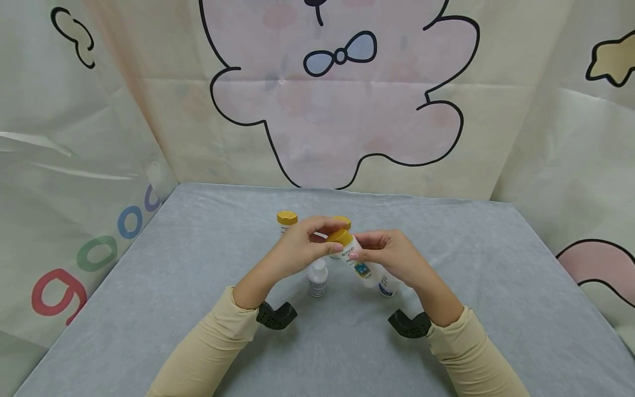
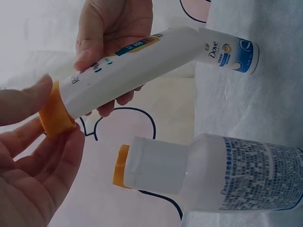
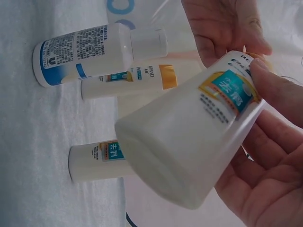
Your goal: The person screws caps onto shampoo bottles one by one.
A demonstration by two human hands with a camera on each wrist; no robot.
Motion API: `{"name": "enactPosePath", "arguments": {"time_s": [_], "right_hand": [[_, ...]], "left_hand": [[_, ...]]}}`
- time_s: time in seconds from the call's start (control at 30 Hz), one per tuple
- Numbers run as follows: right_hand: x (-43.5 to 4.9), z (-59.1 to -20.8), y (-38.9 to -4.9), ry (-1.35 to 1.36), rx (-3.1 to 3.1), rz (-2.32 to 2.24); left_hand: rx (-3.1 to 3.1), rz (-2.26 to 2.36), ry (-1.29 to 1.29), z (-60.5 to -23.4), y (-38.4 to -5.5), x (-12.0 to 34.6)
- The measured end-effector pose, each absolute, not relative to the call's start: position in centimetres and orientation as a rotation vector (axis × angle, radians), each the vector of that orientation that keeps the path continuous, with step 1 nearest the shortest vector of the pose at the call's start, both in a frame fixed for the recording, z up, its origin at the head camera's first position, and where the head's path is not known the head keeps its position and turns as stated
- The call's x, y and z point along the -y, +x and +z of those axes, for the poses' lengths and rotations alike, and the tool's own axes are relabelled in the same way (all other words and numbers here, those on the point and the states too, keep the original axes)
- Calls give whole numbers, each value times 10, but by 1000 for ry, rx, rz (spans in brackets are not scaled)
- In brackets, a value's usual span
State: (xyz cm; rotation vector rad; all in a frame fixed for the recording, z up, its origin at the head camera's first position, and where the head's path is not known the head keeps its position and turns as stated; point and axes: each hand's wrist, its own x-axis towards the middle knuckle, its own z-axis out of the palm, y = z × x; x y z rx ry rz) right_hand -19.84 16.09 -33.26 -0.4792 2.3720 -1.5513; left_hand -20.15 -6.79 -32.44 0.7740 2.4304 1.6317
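Between both hands, a white shampoo bottle (image 3: 189, 135) with a teal label and a yellow-orange cap (image 2: 57, 112) is held tilted above the table, its base low and to the right. My left hand (image 1: 308, 242) pinches the cap between thumb and fingers, plain in the left wrist view. My right hand (image 1: 397, 255) grips the bottle's body, the thumb lying along the label side and the fingers behind. Below the hands stands a small white bottle (image 1: 317, 280) with a clear cap and dense printed text. Close under the held bottle is a blue-and-white Dove bottle (image 2: 227, 52).
Two more white bottles with teal labels stand behind: one yellow-capped bottle (image 1: 286, 219) at the left, another with its yellow cap (image 1: 343, 222) partly hidden by the hands. Grey cloth (image 1: 471, 264) covers the table; a printed curtain (image 1: 173, 127) rises along its back and sides.
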Motion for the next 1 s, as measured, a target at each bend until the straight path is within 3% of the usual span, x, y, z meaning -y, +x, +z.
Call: {"name": "enactPosePath", "arguments": {"time_s": [0.7,0.8,1.0], "right_hand": [[-171,-334,-203,-600,-2112,-1631],[-170,-334,-203,-557,-2126,-1647],[-158,-333,-197,-344,-2374,-1641]], "left_hand": [[-2298,1666,1080,-325,-201,72],[-2308,1685,994,-324,-200,70],[-2538,1707,513,-324,-199,65]]}}
